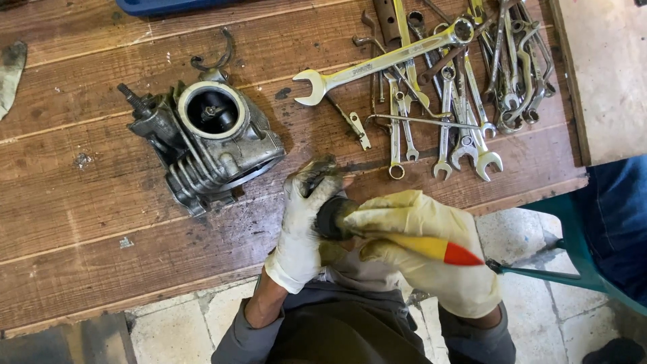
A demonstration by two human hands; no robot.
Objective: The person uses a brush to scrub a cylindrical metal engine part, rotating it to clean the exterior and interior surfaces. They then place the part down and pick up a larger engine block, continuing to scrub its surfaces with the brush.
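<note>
In the head view, a paintbrush with a yellow handle tipped red (431, 248) is gripped by the closed right hand (421, 249) in a yellowish glove. A small dark part (330, 217), hard to identify, is clasped by the grimy white-gloved left hand (303, 229) at the wooden table's (87, 236) near edge. A grey finned engine cylinder head (209, 138) lies far left; steel spanners (458, 74) are heaped far right.

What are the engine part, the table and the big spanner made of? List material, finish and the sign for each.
Engine part: likely cast aluminium, dull grey and grimy; cooling fins and rough cast surfaces.
Table: wood, worn and oil-stained; visible grain and plank seams.
Big spanner: steel, probably chrome-plated; bright, reflective sheen.
</note>
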